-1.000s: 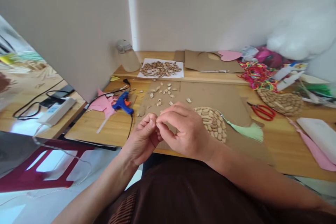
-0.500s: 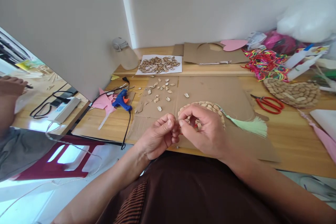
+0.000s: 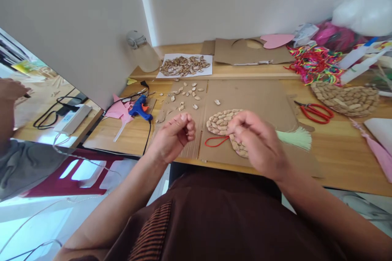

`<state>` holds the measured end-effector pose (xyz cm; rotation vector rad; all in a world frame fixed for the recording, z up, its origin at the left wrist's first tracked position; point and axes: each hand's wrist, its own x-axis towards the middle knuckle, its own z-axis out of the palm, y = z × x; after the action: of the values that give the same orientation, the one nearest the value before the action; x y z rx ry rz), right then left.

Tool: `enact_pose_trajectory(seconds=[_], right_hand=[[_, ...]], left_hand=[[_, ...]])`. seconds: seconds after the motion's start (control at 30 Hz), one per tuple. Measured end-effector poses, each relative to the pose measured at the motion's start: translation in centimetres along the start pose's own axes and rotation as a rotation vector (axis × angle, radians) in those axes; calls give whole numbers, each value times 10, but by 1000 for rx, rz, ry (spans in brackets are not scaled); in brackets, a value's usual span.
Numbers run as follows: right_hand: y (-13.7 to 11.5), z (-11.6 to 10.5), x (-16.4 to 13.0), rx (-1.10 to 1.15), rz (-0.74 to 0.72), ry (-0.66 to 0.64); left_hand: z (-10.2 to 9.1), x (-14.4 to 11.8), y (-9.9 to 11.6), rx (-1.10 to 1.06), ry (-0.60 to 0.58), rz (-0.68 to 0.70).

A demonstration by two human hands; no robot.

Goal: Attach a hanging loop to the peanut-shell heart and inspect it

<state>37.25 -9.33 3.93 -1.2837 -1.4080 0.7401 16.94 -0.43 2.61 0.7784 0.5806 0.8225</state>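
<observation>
My left hand [image 3: 175, 138] hangs above the front edge of the cardboard, fingers curled and thumb against the forefinger. Whatever it may hold is too small to make out. My right hand [image 3: 256, 140] is over the peanut-shell piece [image 3: 221, 120], its thumb and fingertips pinched together; nothing clear shows between them. The shells lie in tight rows, and my right hand covers part of the piece. A red cord loop [image 3: 215, 143] sticks out at its near left. A pale green tassel [image 3: 295, 138] spreads out right of my right hand.
Loose shells [image 3: 196, 96] lie on the cardboard [image 3: 251, 94], more on a white sheet [image 3: 159, 72]. A blue glue gun [image 3: 141, 108] is at left, red-handled scissors [image 3: 317, 113] and a second shell piece [image 3: 346, 100] at right. Another person's hand [image 3: 12, 89] is far left.
My hands, close together before, have moved apart: the left to the left, the right to the right. The red cord loop and more of the shell piece now show between them.
</observation>
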Motion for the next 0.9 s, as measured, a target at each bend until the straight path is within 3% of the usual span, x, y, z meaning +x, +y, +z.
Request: enact_pose_trajectory(seconds=[0.2,0.3,0.4,0.5,0.63,0.77,0.9], right_hand=[[43,-77,2,-139,-6,289],[67,-112,-5,-477,117,415],[78,-127,-13,-638,153,436],[74,-120,-17,-704,75,365],[61,-92,-19,-847,-86,242],[55,-64,-22,-813,-133,-87],[55,-43,-18,-898,-147,-358]], left_hand=[[-36,0,17,317,185,190],[-47,-4,11,617,212,223],[-51,-8,-3,974,186,260],[-47,-9,-17,1265,74,439],[-35,-8,-30,1469,-173,639],[-25,-9,-38,1615,-283,622],[-27,-10,-39,1638,-223,602]])
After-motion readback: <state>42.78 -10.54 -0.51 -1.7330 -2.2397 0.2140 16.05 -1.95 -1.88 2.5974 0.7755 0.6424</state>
